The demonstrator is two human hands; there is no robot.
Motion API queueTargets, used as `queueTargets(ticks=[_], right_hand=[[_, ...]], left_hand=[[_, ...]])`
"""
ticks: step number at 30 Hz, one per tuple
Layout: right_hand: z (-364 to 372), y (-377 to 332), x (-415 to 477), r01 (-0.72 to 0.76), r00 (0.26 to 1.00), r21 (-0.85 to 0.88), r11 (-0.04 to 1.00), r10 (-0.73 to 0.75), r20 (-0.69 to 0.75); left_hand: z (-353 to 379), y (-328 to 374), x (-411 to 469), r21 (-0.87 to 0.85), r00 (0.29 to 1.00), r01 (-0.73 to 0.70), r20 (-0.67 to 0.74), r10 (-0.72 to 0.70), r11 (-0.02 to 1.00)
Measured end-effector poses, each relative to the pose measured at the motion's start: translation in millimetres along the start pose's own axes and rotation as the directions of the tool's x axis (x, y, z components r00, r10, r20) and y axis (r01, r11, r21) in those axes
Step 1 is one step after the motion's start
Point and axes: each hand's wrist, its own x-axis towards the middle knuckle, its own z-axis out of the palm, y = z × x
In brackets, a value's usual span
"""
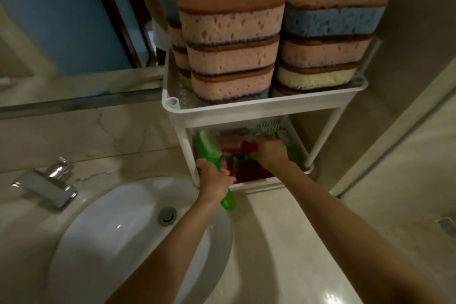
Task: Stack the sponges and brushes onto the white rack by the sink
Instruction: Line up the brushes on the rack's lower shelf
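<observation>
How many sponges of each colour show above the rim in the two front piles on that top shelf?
Pink sponges: 4
Blue sponges: 1
Yellow sponges: 1
Total: 6
Lower ones behind the rim of the white rack are too hidden to count.

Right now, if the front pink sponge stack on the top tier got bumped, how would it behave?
The pink sponge stack probably tips easily: three sponges above the rim of the white rack. Porous foam suggests it is light and squashy.
</observation>
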Motion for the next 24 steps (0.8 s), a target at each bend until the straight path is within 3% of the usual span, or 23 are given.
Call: queueTargets(ticks=[4,9,16,24], right_hand=[[8.1,-9.6,23.5,0.071,0.993,0.029,0.997,-0.074,0.097],[19.5,-16.5,39.1,0.137,0.980,0.117,0.984,-0.151,0.129],[28.1,-15.9,53.0,0.153,0.972,0.175,0.973,-0.180,0.151],[25.7,-7.7,44.3,0.158,0.959,0.082,0.984,-0.173,0.225]], left_hand=[[4.0,4.1,1.0,-0.046,0.999,0.012,-0.035,-0.014,0.999],[9.9,15.1,-0.4,-0.290,0.995,0.017,-0.087,-0.044,0.957],[9.1,17.0,-3.8,-0.322,0.996,0.008,-0.083,-0.037,0.947],[11.2,9.9,0.7,-0.319,0.994,-0.005,-0.102,-0.029,0.948]])
